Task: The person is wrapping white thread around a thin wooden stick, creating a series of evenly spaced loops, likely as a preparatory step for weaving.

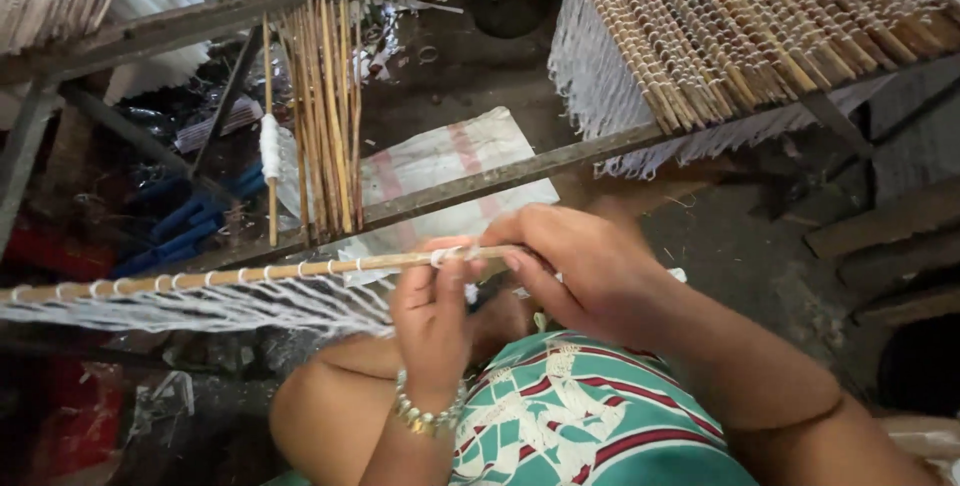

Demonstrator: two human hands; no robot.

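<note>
Nearest the head camera I am watching through, a green, white and red patterned shirt (590, 416) and a bare knee fill the bottom of the view, with a beaded bracelet (428, 416) on the left wrist. Just above, my left hand (432, 311) has a narrow grip, thumb and fingers pinched on white string (447, 255) where it wraps a thin bamboo stick (250, 274). My right hand (590, 266) curls over the stick's near end, its grip closed around the stick and the string beside the left fingertips. The stick lies nearly level, running from both hands out to the left edge, ringed at intervals by white knots, and a fringe of white threads (200, 308) hangs and fans beneath it. Behind the hands a grey metal frame bar (480, 181) slants across, with a bundle of upright bamboo sticks (325, 116) leaning against it and one stick wound with white thread (270, 146). A white woven sack (440, 161) lies on the dark floor beyond the bar. Farthest off, at upper right, a finished mat of tied bamboo sticks (760, 26) rests on the frame, white threads hanging from its edge.
</note>
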